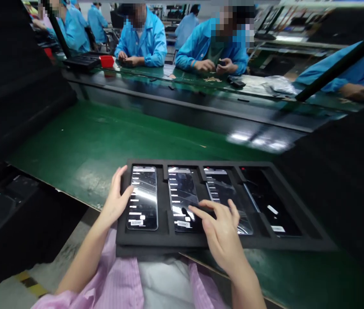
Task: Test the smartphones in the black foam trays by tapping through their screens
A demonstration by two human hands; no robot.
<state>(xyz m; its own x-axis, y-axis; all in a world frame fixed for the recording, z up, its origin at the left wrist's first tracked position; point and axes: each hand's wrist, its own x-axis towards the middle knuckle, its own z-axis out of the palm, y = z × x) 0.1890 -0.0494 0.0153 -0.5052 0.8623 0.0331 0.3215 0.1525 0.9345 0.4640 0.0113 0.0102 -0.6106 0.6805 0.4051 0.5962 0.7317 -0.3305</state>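
A black foam tray [165, 242] lies at the near edge of a green bench and holds several smartphones side by side. Three phones have lit screens showing menu text; the rightmost phone [270, 206] is dark. My left hand [116, 199] rests on the tray's left edge, fingers apart, thumb touching the first phone [143, 197]. My right hand [222, 227] hovers over the tray with fingers spread, its index fingertip on the lower screen of the second phone [182, 197] and its other fingers over the third phone [223, 193].
The green bench [104, 137] stretches ahead to a dark conveyor strip [201, 111]. Several people in blue coats work at the far side. Black foam stacks stand at left [14, 86] and right [345, 171]. A red box [106, 61] sits far left.
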